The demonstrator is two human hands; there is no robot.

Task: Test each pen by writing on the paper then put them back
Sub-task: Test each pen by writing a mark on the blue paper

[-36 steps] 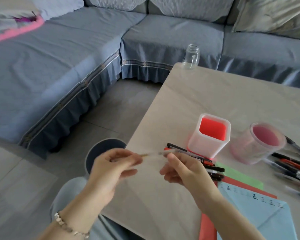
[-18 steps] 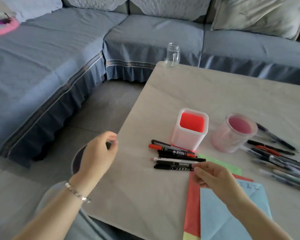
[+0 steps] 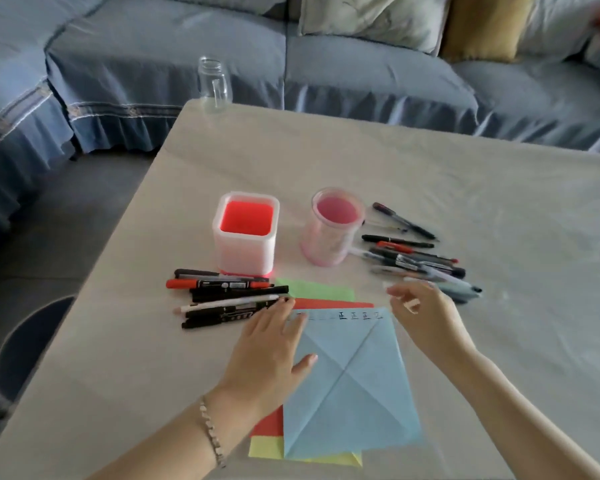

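Neither grip holds a pen: your left hand [image 3: 267,355] lies flat on the blue paper [image 3: 354,386], and your right hand [image 3: 423,313] is relaxed beside the right-side pens [image 3: 420,261]. Marks line the paper's top, but the square holder [image 3: 245,251] and round holder [image 3: 326,244] sit empty, so nothing looks returned yet.

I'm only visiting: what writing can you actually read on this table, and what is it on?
"正 正 正": handwritten in a row along the far edge of the blue paper; a fourth mark to their right is unclear.
Fainter marks left of them on the same edge: too blurred to read.
White print on the black marker: too blurred to read.
Print on the red marker: too blurred to read.
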